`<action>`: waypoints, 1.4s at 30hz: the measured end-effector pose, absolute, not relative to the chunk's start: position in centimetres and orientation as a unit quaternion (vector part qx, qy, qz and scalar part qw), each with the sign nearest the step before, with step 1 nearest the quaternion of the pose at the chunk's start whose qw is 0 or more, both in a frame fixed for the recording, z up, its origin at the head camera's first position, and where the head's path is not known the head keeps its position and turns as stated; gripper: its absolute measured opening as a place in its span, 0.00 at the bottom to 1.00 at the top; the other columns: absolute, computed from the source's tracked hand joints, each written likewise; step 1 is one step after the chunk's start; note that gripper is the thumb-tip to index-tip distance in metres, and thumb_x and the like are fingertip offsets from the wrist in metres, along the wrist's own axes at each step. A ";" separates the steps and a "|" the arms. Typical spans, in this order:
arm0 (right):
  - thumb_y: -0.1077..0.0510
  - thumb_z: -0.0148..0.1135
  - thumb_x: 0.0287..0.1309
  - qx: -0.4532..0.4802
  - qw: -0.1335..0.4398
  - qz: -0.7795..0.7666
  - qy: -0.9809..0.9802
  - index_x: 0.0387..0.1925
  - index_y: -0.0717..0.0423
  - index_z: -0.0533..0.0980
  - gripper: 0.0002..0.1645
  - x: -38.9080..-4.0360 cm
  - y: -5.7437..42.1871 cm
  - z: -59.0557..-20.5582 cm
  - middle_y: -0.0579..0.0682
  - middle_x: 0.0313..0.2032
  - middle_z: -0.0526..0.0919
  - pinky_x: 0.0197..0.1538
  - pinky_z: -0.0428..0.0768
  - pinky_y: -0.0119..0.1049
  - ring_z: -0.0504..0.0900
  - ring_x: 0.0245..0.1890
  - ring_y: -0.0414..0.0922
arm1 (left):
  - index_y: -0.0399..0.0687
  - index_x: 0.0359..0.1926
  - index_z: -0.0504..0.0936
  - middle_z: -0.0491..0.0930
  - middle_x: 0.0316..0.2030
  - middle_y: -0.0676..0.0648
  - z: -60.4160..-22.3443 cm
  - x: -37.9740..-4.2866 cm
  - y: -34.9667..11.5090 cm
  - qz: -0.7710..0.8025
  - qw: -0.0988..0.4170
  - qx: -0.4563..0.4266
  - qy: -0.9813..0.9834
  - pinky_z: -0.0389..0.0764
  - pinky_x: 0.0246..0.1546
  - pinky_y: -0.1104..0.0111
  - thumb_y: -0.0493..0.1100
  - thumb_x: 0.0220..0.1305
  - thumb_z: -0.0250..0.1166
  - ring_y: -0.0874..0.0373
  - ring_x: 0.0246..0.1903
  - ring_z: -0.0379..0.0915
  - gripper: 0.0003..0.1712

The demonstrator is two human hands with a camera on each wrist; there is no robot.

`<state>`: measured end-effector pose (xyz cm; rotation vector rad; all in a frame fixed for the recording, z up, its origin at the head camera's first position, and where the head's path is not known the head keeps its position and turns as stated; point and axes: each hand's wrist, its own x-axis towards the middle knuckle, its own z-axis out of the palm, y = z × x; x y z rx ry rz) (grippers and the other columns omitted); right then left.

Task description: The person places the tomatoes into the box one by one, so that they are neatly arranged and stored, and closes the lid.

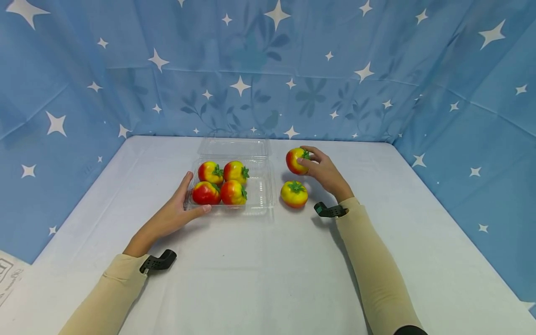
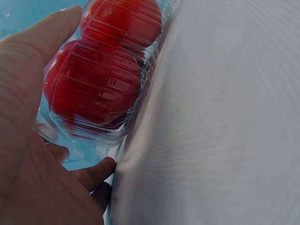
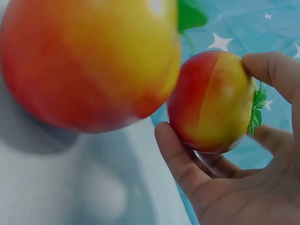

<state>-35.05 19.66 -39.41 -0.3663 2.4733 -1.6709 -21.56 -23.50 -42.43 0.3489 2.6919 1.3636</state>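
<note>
A clear plastic clamshell box lies with its lid folded back, and several red-and-yellow tomato-like fruits sit in its left part. At its front left corner is my left hand, thumb along the front and fingers stretched along the left side. In the left wrist view that thumb lies against the box wall. To the right of the box, my right hand holds one tomato-like fruit above the table between thumb and fingers. Another such fruit stands on the table just in front of it, green top up.
A white cloth covers the table. Blue fabric with white stars hangs behind it and along both sides. The transparent lid lies towards the back edge. Printed lettering shows at the far left.
</note>
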 end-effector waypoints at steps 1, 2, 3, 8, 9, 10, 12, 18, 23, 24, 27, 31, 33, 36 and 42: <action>0.44 0.63 0.74 -0.125 0.069 -0.560 0.816 0.81 0.44 0.65 0.39 -35.0 19.6 -39.3 0.63 0.71 0.66 0.70 0.77 0.54 0.73 0.65 0.60 | 0.52 0.87 0.27 0.29 0.86 0.44 -42.4 -21.6 -23.5 0.448 0.052 0.115 0.885 0.47 0.75 0.31 0.64 0.70 0.70 0.36 0.84 0.30 0.70; 0.45 0.62 0.75 -0.129 0.069 -0.566 0.812 0.82 0.42 0.65 0.39 -34.9 19.5 -39.1 0.63 0.71 0.65 0.69 0.77 0.53 0.73 0.65 0.60 | 0.52 0.87 0.27 0.29 0.86 0.44 -42.5 -21.6 -23.5 0.449 0.051 0.116 0.885 0.47 0.75 0.31 0.64 0.70 0.70 0.36 0.84 0.30 0.70; 0.45 0.62 0.76 -0.133 0.069 -0.569 0.809 0.82 0.40 0.65 0.38 -34.9 19.5 -39.0 0.62 0.71 0.66 0.69 0.78 0.52 0.73 0.65 0.59 | 0.52 0.87 0.27 0.29 0.86 0.43 -42.5 -21.6 -23.5 0.449 0.051 0.116 0.885 0.47 0.75 0.31 0.64 0.70 0.70 0.36 0.84 0.30 0.70; 0.51 0.58 0.80 -0.163 0.070 -0.586 0.791 0.81 0.38 0.66 0.33 -34.5 19.1 -38.5 0.58 0.72 0.65 0.67 0.80 0.48 0.73 0.65 0.57 | 0.51 0.87 0.27 0.29 0.86 0.42 -42.5 -21.6 -23.5 0.449 0.051 0.118 0.884 0.47 0.75 0.30 0.64 0.70 0.70 0.36 0.83 0.30 0.70; 0.52 0.57 0.80 -0.168 0.070 -0.587 0.789 0.81 0.38 0.67 0.32 -34.5 19.1 -38.4 0.57 0.71 0.66 0.66 0.81 0.47 0.73 0.64 0.57 | 0.51 0.87 0.27 0.29 0.86 0.42 -42.5 -21.6 -23.5 0.449 0.051 0.118 0.884 0.47 0.75 0.31 0.64 0.70 0.70 0.35 0.83 0.30 0.70; 0.53 0.56 0.81 -0.174 0.071 -0.588 0.787 0.81 0.39 0.67 0.32 -34.4 19.0 -38.3 0.57 0.71 0.66 0.65 0.82 0.46 0.73 0.64 0.57 | 0.51 0.87 0.27 0.29 0.86 0.42 -42.5 -21.6 -23.5 0.448 0.051 0.117 0.885 0.47 0.75 0.31 0.64 0.70 0.70 0.35 0.83 0.31 0.70; 0.55 0.55 0.81 -0.182 0.072 -0.589 0.784 0.81 0.41 0.67 0.31 -34.3 18.8 -38.1 0.56 0.71 0.66 0.63 0.83 0.44 0.73 0.63 0.57 | 0.51 0.87 0.27 0.29 0.86 0.43 -42.4 -21.6 -23.5 0.447 0.051 0.116 0.885 0.48 0.75 0.31 0.64 0.70 0.70 0.35 0.83 0.31 0.70; 0.54 0.59 0.78 -0.191 0.075 -0.599 0.774 0.79 0.46 0.66 0.33 -33.9 18.1 -37.4 0.60 0.66 0.67 0.60 0.85 0.43 0.76 0.60 0.58 | 0.51 0.87 0.27 0.29 0.86 0.43 -42.4 -21.7 -23.5 0.447 0.051 0.116 0.886 0.47 0.75 0.31 0.64 0.70 0.70 0.35 0.83 0.31 0.70; 0.51 0.66 0.73 -0.193 0.069 -0.585 0.785 0.77 0.46 0.64 0.36 -33.5 17.4 -36.9 0.62 0.66 0.69 0.60 0.85 0.44 0.77 0.59 0.58 | 0.51 0.87 0.27 0.29 0.86 0.43 -42.4 -21.7 -23.5 0.447 0.051 0.116 0.886 0.47 0.75 0.31 0.64 0.70 0.70 0.36 0.83 0.31 0.70; 0.51 0.67 0.73 -0.193 0.069 -0.582 0.787 0.77 0.46 0.64 0.37 -33.5 17.3 -36.8 0.61 0.67 0.70 0.60 0.84 0.44 0.77 0.60 0.58 | 0.51 0.87 0.27 0.29 0.86 0.43 -42.5 -21.7 -23.5 0.447 0.052 0.116 0.885 0.47 0.75 0.31 0.64 0.70 0.70 0.36 0.83 0.31 0.70; 0.51 0.68 0.72 -0.196 0.068 -0.579 0.789 0.76 0.47 0.64 0.37 -33.2 16.9 -36.5 0.61 0.69 0.69 0.61 0.84 0.45 0.77 0.61 0.58 | 0.52 0.87 0.27 0.29 0.86 0.43 -42.4 -21.7 -23.5 0.448 0.052 0.116 0.885 0.47 0.75 0.31 0.65 0.70 0.70 0.36 0.83 0.31 0.70; 0.52 0.68 0.71 -0.208 0.065 -0.576 0.788 0.75 0.49 0.64 0.37 -32.9 16.4 -36.2 0.61 0.69 0.70 0.60 0.84 0.46 0.78 0.61 0.60 | 0.52 0.87 0.27 0.29 0.86 0.43 -42.4 -21.7 -23.4 0.446 0.052 0.115 0.886 0.47 0.75 0.30 0.65 0.69 0.70 0.36 0.83 0.31 0.70; 0.52 0.68 0.71 -0.217 0.063 -0.575 0.787 0.75 0.50 0.64 0.37 -32.8 16.2 -36.1 0.61 0.67 0.70 0.60 0.83 0.47 0.79 0.60 0.60 | 0.52 0.87 0.27 0.30 0.86 0.43 -42.4 -21.7 -23.4 0.445 0.052 0.114 0.887 0.47 0.75 0.30 0.65 0.70 0.70 0.36 0.83 0.31 0.70; 0.52 0.69 0.71 -0.224 0.059 -0.572 0.787 0.74 0.50 0.64 0.37 -32.8 16.0 -36.0 0.60 0.67 0.71 0.62 0.82 0.49 0.79 0.61 0.61 | 0.52 0.87 0.27 0.30 0.86 0.43 -42.4 -21.6 -23.4 0.444 0.053 0.111 0.888 0.47 0.75 0.30 0.65 0.70 0.70 0.36 0.83 0.31 0.70; 0.54 0.69 0.70 -0.226 0.056 -0.574 0.785 0.75 0.51 0.64 0.38 -32.7 15.7 -35.8 0.60 0.68 0.71 0.67 0.79 0.55 0.77 0.65 0.61 | 0.51 0.87 0.27 0.30 0.86 0.43 -42.3 -21.5 -23.4 0.443 0.053 0.109 0.888 0.48 0.75 0.30 0.65 0.69 0.70 0.36 0.83 0.31 0.70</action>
